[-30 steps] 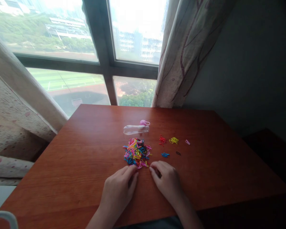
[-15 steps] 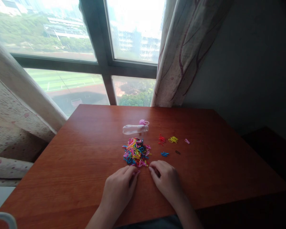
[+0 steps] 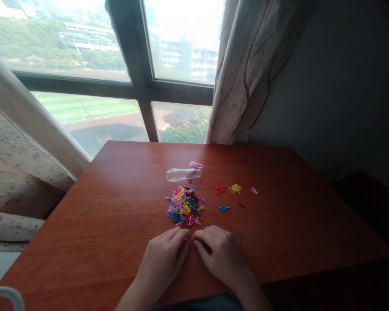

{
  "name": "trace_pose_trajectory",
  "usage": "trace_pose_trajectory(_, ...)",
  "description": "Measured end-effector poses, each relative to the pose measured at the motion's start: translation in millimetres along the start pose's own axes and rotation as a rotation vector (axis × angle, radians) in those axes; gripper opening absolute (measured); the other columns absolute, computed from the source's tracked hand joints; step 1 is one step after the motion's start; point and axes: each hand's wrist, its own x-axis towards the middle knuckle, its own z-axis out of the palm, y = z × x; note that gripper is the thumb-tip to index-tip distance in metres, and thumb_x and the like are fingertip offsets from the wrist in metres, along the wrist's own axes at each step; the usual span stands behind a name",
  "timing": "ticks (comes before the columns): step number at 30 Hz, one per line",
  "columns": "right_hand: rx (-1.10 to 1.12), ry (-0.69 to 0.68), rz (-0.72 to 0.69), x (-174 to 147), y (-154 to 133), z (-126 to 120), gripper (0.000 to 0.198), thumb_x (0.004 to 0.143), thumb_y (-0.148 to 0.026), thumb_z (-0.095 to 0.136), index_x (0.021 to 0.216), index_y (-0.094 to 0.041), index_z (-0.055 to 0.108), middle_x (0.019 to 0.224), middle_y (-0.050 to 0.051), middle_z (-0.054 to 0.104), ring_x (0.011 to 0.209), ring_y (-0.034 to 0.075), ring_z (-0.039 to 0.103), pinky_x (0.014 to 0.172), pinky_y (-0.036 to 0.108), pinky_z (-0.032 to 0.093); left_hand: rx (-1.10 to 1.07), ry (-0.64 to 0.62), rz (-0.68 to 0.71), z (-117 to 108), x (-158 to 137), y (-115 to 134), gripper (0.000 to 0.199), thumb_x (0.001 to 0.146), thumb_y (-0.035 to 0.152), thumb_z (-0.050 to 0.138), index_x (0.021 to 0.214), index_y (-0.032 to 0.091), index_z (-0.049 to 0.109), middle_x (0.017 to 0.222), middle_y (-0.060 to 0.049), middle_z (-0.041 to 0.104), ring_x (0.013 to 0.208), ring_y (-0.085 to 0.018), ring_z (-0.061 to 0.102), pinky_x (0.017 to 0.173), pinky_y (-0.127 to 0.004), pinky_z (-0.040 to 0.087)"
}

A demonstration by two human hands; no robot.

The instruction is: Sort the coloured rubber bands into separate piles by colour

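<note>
My left hand [image 3: 165, 254] is closed in a pinch on a small pink loop-shaped clip [image 3: 191, 238]; fingers hide most of it. Facing it, my right hand [image 3: 218, 255] is also pinched, its fingertips meeting the clip's other end. Just beyond both hands lies a mixed pile of coloured clips [image 3: 185, 206], in pink, blue, yellow, red and black. To its right are a red group [image 3: 219, 187], a yellow group [image 3: 235, 188] and a blue group [image 3: 223, 208]. A lone black clip [image 3: 242, 206] and a pink clip [image 3: 254, 190] lie farther right.
Behind the pile a clear bottle [image 3: 183, 174] lies on its side, with a pink cap with a loop [image 3: 195, 165] by its neck. The brown wooden table [image 3: 100, 224] reaches the window [image 3: 142, 93]. A white curved object [image 3: 6, 293] shows at the lower left.
My right hand has moved left and slightly nearer me, from the pile's front edge to my left fingertips. The pink clip is now mostly covered by fingers.
</note>
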Motion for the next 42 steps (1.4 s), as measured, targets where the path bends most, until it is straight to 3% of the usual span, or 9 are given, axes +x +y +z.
trace_pose_trajectory(11,-0.032,-0.002,0.0,1,0,1,0.013,0.09,-0.015,0.056,0.086,-0.024,0.064,0.079,0.0,0.067,0.075,0.017,0.061,0.069,0.026,0.039,0.008,-0.008,0.019,-4,0,3,0.022,0.095,0.021,0.043,0.089,0.022,0.064,0.081,-0.002,0.073,0.069,-0.018,0.07,0.062,-0.025,0.053)
trace_pose_trajectory(15,-0.03,0.009,0.014,2,0,1,0.012,0.09,-0.016,0.056,0.085,-0.023,0.064,0.08,0.0,0.067,0.076,0.016,0.061,0.069,0.025,0.039,-0.002,0.099,-0.031,-3,1,0,0.027,0.095,0.025,0.046,0.118,0.02,0.059,0.098,-0.005,0.076,0.08,-0.018,0.073,0.067,-0.024,0.054)
trace_pose_trajectory(20,-0.008,-0.005,0.022,2,-1,-1,0.012,0.09,-0.014,0.057,0.086,-0.023,0.064,0.081,0.0,0.067,0.076,0.016,0.062,0.069,0.025,0.04,0.088,0.087,-0.193,-5,16,-3,0.045,0.094,0.027,0.048,0.138,0.019,0.046,0.087,-0.003,0.076,0.07,-0.019,0.073,0.055,-0.024,0.049)
trace_pose_trajectory(24,0.043,0.033,0.037,2,1,0,0.012,0.09,-0.014,0.057,0.086,-0.023,0.064,0.082,0.0,0.067,0.076,0.016,0.061,0.07,0.025,0.041,0.12,0.047,-0.208,-4,21,-5,0.041,0.093,0.025,0.047,0.133,0.021,0.052,0.087,-0.002,0.077,0.069,-0.019,0.073,0.056,-0.024,0.049)
trace_pose_trajectory(29,0.165,0.109,0.093,2,4,-2,0.012,0.091,-0.018,0.056,0.087,-0.022,0.066,0.078,0.0,0.067,0.071,0.015,0.06,0.068,0.025,0.043,0.077,0.103,-0.196,-4,9,-6,0.031,0.094,0.027,0.046,0.121,0.021,0.06,0.087,-0.002,0.077,0.071,-0.018,0.073,0.057,-0.023,0.052)
trace_pose_trajectory(35,0.3,0.216,0.181,1,6,-7,0.013,0.091,-0.024,0.056,0.085,-0.021,0.067,0.073,0.0,0.066,0.062,0.013,0.059,0.057,0.022,0.043,-0.008,0.121,-0.138,-10,-3,-7,0.025,0.093,0.025,0.047,0.109,0.023,0.065,0.096,-0.003,0.078,0.078,-0.017,0.074,0.063,-0.022,0.055)
trace_pose_trajectory(42,0.286,0.335,0.274,-7,26,-18,0.02,0.092,-0.034,0.056,0.086,-0.021,0.07,0.073,0.002,0.068,0.062,0.015,0.061,0.055,0.022,0.047,-0.056,0.113,-0.105,-15,-11,-7,0.024,0.092,0.021,0.045,0.104,0.023,0.066,0.086,-0.001,0.075,0.07,-0.015,0.072,0.062,-0.022,0.055)
